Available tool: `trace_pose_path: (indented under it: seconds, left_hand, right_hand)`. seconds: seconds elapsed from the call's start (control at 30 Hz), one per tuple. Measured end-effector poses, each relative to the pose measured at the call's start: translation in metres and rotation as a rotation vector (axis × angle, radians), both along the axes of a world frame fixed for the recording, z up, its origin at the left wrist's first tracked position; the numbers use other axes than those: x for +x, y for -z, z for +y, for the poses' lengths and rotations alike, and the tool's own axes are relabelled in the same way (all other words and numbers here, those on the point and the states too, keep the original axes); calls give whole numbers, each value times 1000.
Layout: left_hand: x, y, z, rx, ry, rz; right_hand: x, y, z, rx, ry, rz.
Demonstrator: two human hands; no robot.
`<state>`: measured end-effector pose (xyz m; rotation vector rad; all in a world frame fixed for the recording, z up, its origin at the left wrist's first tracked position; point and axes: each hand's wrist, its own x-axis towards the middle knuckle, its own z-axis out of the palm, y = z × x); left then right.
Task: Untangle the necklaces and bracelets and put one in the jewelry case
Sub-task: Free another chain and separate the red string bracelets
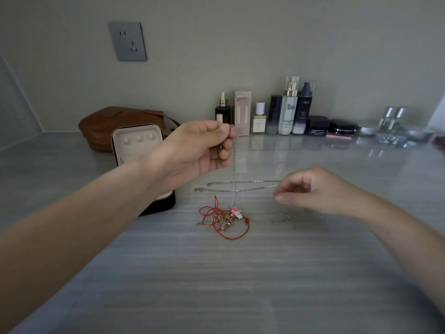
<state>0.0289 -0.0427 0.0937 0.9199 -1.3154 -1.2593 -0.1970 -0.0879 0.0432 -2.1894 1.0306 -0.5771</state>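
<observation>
My left hand [199,148] is raised over the table and pinches the top of a silver chain [234,169]. The chain hangs straight down to a pink cartoon pendant [236,212] that rests in a tangle of a red cord bracelet [231,227] and a gold charm piece [225,219]. A second silver necklace [240,186] lies stretched flat behind the tangle, and a third chain [272,217] loops to the right. My right hand [310,191] hovers at the right end of the flat necklace with loosely curled fingers and holds nothing. The jewelry case [137,141] stands open at the left, partly hidden by my left arm.
A brown leather bag [115,124] sits behind the case. Several cosmetic bottles [286,112] and jars [342,127] line the back wall at the right. A wall socket [127,41] is mounted above the bag.
</observation>
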Motion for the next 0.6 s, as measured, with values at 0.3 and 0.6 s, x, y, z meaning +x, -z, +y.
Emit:
trace_pose_path:
  seconds: [0.3,0.6]
  left_hand:
    - [-27,-28,-7,-34,39,95]
    - [-20,-50,-17,-54,-64,254]
  right_hand:
    - [37,21,8,50,-41,-115]
    - [36,20,7,80,-48,-110]
